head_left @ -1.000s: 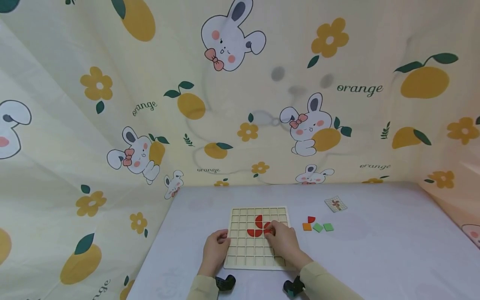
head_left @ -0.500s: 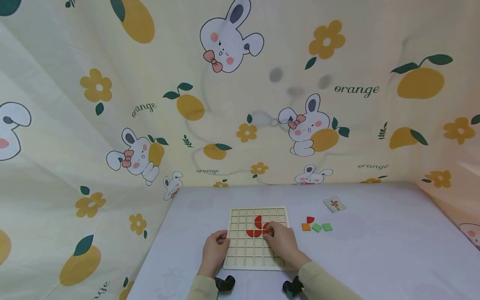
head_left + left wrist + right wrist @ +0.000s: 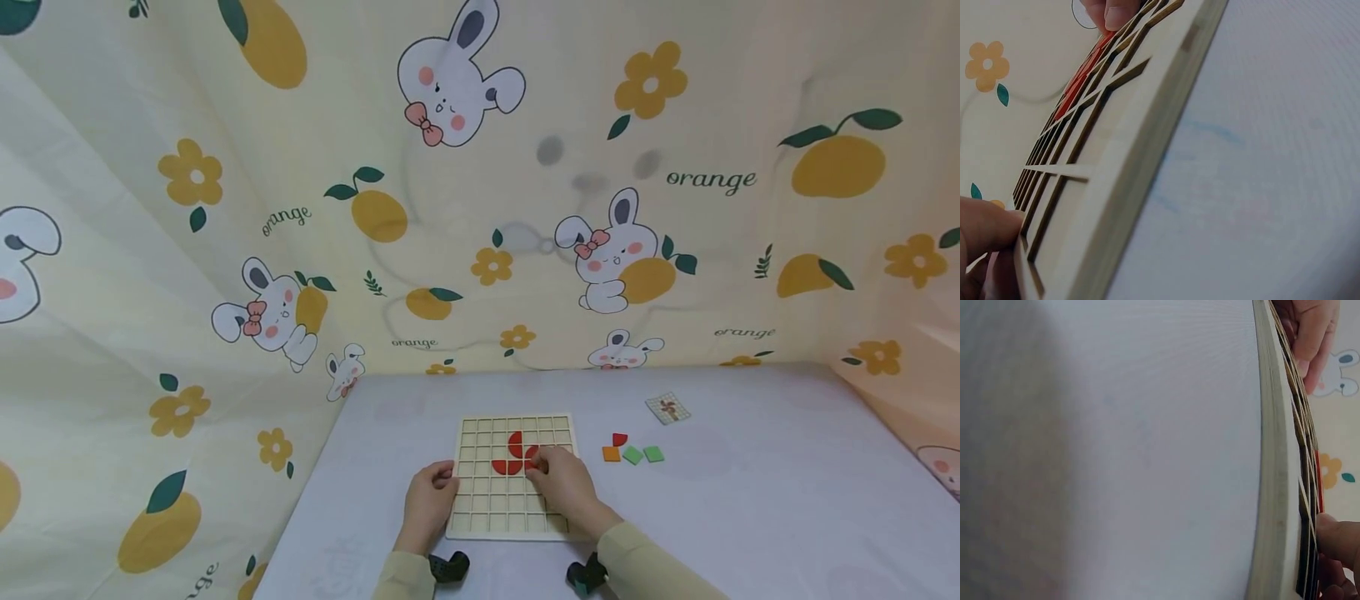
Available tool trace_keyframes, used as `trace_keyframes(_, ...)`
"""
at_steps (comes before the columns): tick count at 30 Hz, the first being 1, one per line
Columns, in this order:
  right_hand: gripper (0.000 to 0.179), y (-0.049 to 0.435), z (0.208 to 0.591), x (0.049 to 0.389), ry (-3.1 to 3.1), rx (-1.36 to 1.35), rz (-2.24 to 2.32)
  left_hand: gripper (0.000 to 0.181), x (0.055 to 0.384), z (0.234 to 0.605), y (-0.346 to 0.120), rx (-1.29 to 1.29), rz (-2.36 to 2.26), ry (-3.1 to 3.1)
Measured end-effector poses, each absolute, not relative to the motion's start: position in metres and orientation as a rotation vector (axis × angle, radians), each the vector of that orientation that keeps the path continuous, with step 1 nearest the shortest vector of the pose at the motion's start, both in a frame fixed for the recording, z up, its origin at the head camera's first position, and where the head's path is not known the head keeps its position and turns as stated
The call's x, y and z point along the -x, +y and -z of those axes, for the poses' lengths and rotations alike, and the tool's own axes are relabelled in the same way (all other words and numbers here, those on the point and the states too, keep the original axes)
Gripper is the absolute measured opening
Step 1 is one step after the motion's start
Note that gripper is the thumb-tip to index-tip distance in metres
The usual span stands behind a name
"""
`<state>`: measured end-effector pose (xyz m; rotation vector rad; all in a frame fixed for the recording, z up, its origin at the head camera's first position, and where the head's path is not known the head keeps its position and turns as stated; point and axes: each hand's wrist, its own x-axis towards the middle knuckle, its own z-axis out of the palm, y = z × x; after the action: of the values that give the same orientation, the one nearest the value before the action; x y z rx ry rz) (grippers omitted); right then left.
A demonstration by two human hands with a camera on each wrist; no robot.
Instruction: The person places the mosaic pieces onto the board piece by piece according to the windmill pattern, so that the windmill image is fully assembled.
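Note:
A pale wooden grid board (image 3: 480, 508) lies on the table. Several red quarter-circle pieces (image 3: 515, 444) sit in its cells, around the middle. My left hand (image 3: 429, 504) grips the board's left edge, its thumb (image 3: 991, 226) on the rim in the left wrist view. Over the board's right half, my right hand (image 3: 564, 483) has thumb and fingertips together at a red piece (image 3: 530, 464), which they partly cover. In the right wrist view the right thumb (image 3: 1338, 540) meets the grid beside a sliver of red.
Right of the board lie a loose red quarter-circle (image 3: 619, 438), an orange square (image 3: 611, 454) and two green squares (image 3: 654, 453). A small pattern card (image 3: 667, 408) is farther back. Black wrist devices (image 3: 450, 567) sit at both cuffs. A printed curtain (image 3: 450, 208) encloses the table.
The head view has shifted very slightly. Both hands keep their places, the left at the board's edge and the right at the red piece.

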<state>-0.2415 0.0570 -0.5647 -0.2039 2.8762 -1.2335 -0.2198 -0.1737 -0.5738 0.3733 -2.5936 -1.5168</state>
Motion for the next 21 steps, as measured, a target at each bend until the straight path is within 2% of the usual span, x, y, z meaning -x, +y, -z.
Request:
trace_keyframes(4, 0.008, 0.059, 0.563, 0.241, 2.851, 0.189, 1.239, 0.028, 0.22, 0.574, -0.173, -0.386, 1.513, -2.594)
trace_keyframes(12, 0.017, 0.071, 0.559, 0.241, 2.825, 0.248, 1.194, 0.028, 0.22, 0.581, -0.175, -0.373, 1.532, -2.599)
trace_keyframes(21, 0.028, 0.118, 0.553, 0.255, 2.84, 0.096, 1.237, 0.027, 0.22, 0.577, -0.174, -0.372, 1.543, -2.581)
